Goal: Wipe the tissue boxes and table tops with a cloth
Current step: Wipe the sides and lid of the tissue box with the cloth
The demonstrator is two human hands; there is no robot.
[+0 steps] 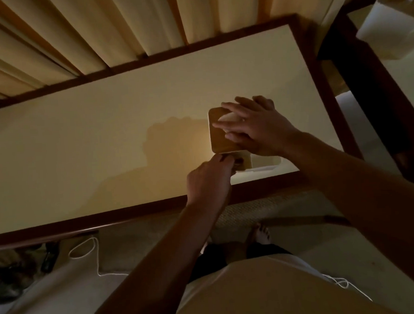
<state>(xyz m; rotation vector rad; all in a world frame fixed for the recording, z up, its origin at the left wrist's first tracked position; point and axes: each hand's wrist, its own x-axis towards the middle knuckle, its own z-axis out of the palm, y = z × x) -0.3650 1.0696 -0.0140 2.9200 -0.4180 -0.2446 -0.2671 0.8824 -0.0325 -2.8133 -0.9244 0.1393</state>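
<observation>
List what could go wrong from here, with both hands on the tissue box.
1. The tissue box sits near the table's front edge. A wiping stroke by the left hand at its near side could drag it off if the right hand, flat on top, lifts.
2. The right hand lies across the protruding tissue, which could crumple or tear.

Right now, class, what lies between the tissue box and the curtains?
In the head view, only bare cream table top and its dark wooden edge separate the tissue box from the curtains.
</observation>
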